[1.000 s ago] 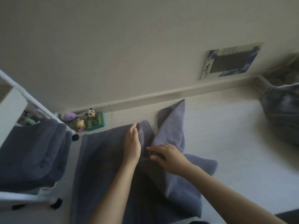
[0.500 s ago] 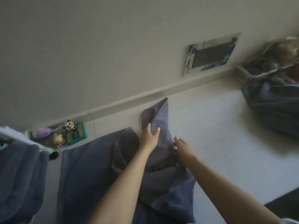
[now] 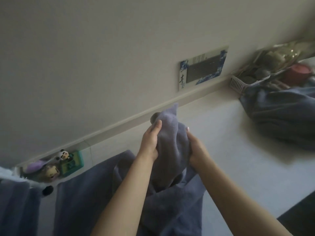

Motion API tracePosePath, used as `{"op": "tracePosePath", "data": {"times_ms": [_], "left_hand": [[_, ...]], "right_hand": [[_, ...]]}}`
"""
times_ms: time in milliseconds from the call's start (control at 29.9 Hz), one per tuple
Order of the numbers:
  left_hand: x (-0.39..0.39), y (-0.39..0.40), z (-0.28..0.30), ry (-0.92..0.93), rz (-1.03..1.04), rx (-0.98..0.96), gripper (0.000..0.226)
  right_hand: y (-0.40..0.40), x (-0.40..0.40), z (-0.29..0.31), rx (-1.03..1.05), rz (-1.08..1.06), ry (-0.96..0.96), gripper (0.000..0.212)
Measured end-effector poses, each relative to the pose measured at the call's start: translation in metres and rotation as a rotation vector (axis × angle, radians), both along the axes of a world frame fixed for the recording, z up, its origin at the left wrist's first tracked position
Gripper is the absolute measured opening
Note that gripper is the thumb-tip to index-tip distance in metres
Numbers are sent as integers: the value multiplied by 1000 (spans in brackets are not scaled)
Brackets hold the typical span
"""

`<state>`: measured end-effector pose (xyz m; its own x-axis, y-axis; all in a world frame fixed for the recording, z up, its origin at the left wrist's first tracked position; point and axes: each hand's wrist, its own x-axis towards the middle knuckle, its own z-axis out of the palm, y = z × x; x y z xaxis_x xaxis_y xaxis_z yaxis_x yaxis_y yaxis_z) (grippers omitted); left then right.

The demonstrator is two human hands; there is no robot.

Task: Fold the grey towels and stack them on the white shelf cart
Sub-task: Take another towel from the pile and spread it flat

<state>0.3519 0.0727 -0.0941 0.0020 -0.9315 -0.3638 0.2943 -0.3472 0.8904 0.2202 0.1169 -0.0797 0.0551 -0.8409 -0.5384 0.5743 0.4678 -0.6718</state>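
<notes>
Open white surface [image 3: 221, 150] is seen right of the hands. Passage is blocked far right by towel pile [image 3: 281, 116] and basket [image 3: 238, 84], left by toys [image 3: 64, 162] along wall.

White surface [image 3: 230, 150]: grey towel [image 3: 81, 193] spread lower left, towel heap [image 3: 279, 116] and basket [image 3: 238, 83] upper right, toys [image 3: 64, 160] at left wall.

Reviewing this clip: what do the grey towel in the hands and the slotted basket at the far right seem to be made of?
Grey towel: looks like terry cotton, matte and fuzzy; it bunches in soft, thick folds under the grip of the left hand and right hand. The fibre cannot be confirmed. Slotted basket: probably moulded plastic, pale and smooth, with even vertical slots in a thin, rigid wall.
</notes>
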Motion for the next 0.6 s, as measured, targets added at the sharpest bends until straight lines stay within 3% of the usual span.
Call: {"op": "tracePosePath", "data": {"times_ms": [167, 234, 401, 502, 602], "left_hand": [[-29, -15, 61, 67, 1, -161, 32], [-55, -20, 85, 31, -49, -236, 27], [-134, -32, 120, -60, -150, -395, 14], [-189, -32, 127, -147, -162, -449, 12], [-218, -35, 97, -328, -173, -390, 21]], "right_hand": [[-1, -74, 31, -185, -380, 81, 24], [13, -109, 52, -254, -503, 276, 22], [41, -180, 84, -325, -742, 1008, 22], [52, -219, 88, -362, -833, 1207, 23], [54, -241, 61, -227, -701, 1346, 28]]}}
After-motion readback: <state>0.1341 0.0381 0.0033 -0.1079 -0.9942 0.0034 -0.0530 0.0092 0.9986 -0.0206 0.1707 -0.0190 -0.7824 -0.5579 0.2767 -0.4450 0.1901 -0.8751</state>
